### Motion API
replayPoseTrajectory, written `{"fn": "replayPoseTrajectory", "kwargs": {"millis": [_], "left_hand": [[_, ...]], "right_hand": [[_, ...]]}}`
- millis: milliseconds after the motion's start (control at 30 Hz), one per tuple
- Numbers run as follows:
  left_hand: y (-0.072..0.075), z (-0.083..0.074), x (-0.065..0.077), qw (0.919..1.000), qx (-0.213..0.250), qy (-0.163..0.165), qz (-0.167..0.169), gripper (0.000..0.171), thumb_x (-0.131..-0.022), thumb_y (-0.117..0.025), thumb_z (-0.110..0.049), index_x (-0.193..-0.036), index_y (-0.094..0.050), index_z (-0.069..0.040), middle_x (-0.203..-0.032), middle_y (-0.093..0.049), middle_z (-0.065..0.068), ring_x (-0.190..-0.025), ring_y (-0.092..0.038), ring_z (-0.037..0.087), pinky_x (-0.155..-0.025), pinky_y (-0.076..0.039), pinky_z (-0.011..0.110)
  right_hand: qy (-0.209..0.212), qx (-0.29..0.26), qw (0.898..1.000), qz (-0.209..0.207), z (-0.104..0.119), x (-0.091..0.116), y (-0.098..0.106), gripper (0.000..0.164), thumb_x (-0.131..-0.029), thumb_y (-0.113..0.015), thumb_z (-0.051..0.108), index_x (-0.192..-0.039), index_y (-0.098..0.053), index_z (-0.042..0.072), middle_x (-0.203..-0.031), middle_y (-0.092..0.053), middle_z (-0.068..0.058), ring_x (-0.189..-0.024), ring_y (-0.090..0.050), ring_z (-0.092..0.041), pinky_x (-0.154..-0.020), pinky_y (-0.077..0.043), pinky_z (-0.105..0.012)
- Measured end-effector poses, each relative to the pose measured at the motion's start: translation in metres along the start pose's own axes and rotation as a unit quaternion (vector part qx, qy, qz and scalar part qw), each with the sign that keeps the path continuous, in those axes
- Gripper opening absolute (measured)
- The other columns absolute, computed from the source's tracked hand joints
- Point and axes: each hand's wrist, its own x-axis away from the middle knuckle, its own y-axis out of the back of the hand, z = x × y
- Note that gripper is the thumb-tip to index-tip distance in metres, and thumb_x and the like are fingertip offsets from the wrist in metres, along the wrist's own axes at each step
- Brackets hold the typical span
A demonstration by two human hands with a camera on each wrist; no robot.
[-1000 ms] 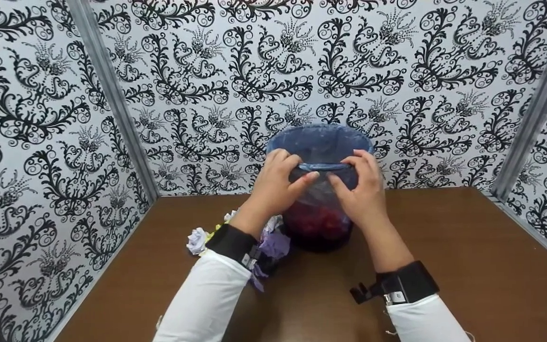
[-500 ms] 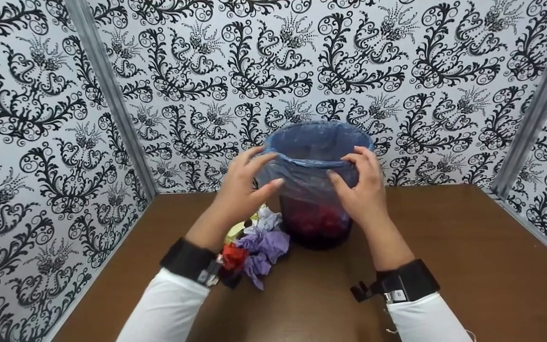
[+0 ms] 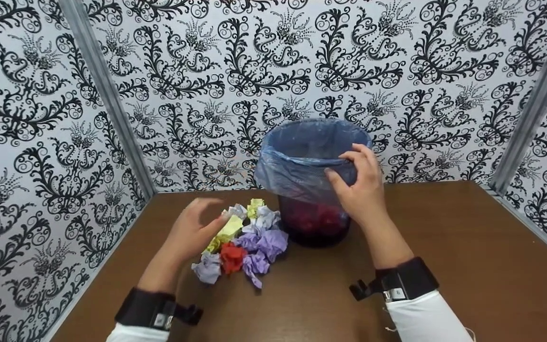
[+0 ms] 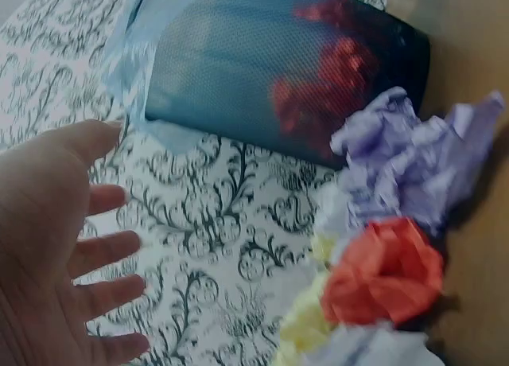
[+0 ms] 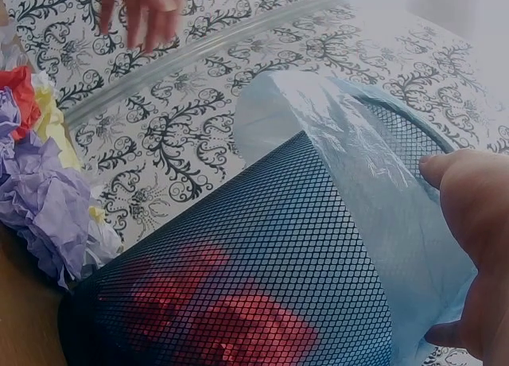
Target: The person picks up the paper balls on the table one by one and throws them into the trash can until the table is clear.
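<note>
A black mesh wastebasket [image 5: 334, 247] stands upright on the table, lined with a translucent blue plastic bag [image 3: 285, 173] folded over its rim. Red crumpled paper [image 5: 246, 326] shows through the mesh at the bottom. My right hand [image 3: 363, 190] grips the lined rim at the right, thumb on the outside and fingers over the top. Left of the basket lies a heap of crumpled paper: purple balls [image 3: 271, 242], a red ball [image 3: 233, 256], yellow pieces [image 3: 231, 225] and whitish-lilac ones [image 3: 207, 267]. My left hand [image 3: 190, 232] holds nothing, fingers spread, beside the heap's left side.
The brown wooden table [image 3: 444, 237] runs up to a patterned black-and-white wall [image 3: 273, 71] behind it. Grey metal strips [image 3: 112, 99] mark the wall corners. Each wrist wears a black strap [image 3: 404, 280] with a small bracket jutting inward.
My left hand has let go of the bag's rim and moved left and down toward the paper heap. The bag edge hangs loose at the left. My right hand stays on the rim.
</note>
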Motion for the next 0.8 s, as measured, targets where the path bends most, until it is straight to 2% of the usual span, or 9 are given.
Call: {"fn": "replayPoseTrajectory", "kwargs": {"millis": [200, 300, 633, 800], "left_hand": [[-0.001, 0.019, 0.016, 0.9968, 0.035, 0.07, 0.017, 0.04, -0.093, -0.073, -0.039, -0.126, -0.066, -0.018, -0.123, -0.067, 0.009, -0.113, -0.062, 0.025, -0.096, -0.053, 0.047], [0.0, 0.023, 0.018, 0.9952, 0.041, 0.086, 0.024, 0.037, -0.093, -0.073, -0.037, -0.125, -0.067, -0.017, -0.124, -0.067, 0.009, -0.114, -0.062, 0.024, -0.096, -0.053, 0.044], [-0.003, 0.036, 0.02, 0.9964, -0.025, 0.072, 0.037, 0.036, -0.092, -0.075, -0.037, -0.118, -0.07, -0.014, -0.119, -0.07, 0.009, -0.11, -0.065, 0.028, -0.096, -0.053, 0.049], [-0.003, 0.042, 0.023, 0.9938, -0.039, 0.083, 0.063, 0.038, -0.089, -0.076, -0.038, -0.117, -0.07, -0.013, -0.118, -0.07, 0.01, -0.105, -0.066, 0.028, -0.093, -0.054, 0.049]], "right_hand": [[-0.002, 0.0, 1.0, 0.006, 0.003, 0.0, -0.002, 0.041, -0.087, -0.079, 0.038, -0.119, -0.065, 0.015, -0.154, -0.048, -0.009, -0.144, -0.044, -0.036, -0.117, -0.03, -0.061], [-0.005, -0.001, 1.0, 0.009, 0.004, 0.0, -0.002, 0.042, -0.087, -0.079, 0.038, -0.119, -0.065, 0.016, -0.154, -0.048, -0.009, -0.144, -0.043, -0.036, -0.117, -0.031, -0.062], [0.009, -0.013, 1.0, -0.001, -0.001, 0.0, 0.001, 0.041, -0.087, -0.081, 0.034, -0.119, -0.066, 0.013, -0.153, -0.05, -0.01, -0.144, -0.043, -0.034, -0.118, -0.031, -0.059], [0.009, -0.015, 1.0, 0.002, -0.002, 0.0, 0.0, 0.041, -0.086, -0.081, 0.033, -0.12, -0.066, 0.014, -0.152, -0.05, -0.009, -0.144, -0.043, -0.034, -0.118, -0.03, -0.06]]}}
